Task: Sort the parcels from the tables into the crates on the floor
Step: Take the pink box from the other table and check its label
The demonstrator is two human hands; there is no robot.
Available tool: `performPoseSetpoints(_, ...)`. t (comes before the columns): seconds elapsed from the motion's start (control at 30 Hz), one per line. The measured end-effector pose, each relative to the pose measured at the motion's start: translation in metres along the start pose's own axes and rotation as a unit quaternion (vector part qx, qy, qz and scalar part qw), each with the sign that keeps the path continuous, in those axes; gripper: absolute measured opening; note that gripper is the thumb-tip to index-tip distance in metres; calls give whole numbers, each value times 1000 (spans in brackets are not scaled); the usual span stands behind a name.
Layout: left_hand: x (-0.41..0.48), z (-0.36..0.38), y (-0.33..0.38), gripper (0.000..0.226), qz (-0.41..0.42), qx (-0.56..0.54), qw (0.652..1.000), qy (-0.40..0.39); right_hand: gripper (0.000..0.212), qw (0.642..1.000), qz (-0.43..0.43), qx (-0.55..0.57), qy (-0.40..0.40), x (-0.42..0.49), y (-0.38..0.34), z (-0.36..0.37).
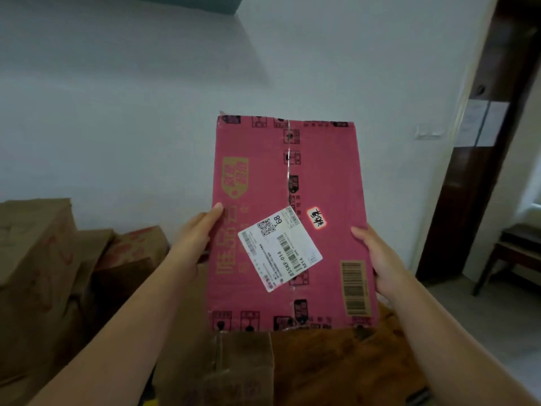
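Note:
A flat pink cardboard parcel (287, 183) with gold lettering and a white shipping label (279, 249) is held up in front of me, its labelled face toward the camera. My left hand (194, 232) grips its left edge, thumb on the front. My right hand (377, 256) grips its right edge, thumb on the front too. The fingers behind the parcel are hidden. No crates are in view.
Several brown cardboard boxes (38, 259) are stacked at the left, and another brown box (234, 367) lies just below the parcel. A white wall is ahead. A dark wooden door frame (480, 159) and a wooden bench (512, 247) stand at the right.

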State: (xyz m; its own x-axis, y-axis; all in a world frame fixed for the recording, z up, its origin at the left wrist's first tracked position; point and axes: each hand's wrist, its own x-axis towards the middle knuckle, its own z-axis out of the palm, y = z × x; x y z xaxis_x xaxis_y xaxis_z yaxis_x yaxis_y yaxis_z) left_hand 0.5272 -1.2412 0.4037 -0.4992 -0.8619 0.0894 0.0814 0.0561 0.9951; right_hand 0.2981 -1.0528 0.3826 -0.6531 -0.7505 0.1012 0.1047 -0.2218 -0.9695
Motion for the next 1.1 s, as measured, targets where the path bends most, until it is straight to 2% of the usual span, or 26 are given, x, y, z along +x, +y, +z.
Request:
performPoseSetpoints(0.13, -10, 50, -3, 29, -9, -43, 997, -60, 16, 999, 15, 9, 49, -17, -4, -42)
performPoseSetpoints(0.33, -29, 145, -18, 31, -14, -53, 992, -113, 21, 997, 23, -5, 78, -40, -12, -133)
performPoseSetpoints(0.63, -73, 334, -66, 32, -52, -90, 988, -115, 41, 995, -37, -69, 67, -49, -38, -337)
performPoseSetpoints(0.9, -66, 444, -98, 43, -75, -73, 987, -124, 41, 991, -48, -84, 97, -29, -27, -446)
performPoseSetpoints(1.1, -20, 525, -143, 27, -98, -73, 984, -127, 40, 987, -35, -91, 126, 22, -9, -515)
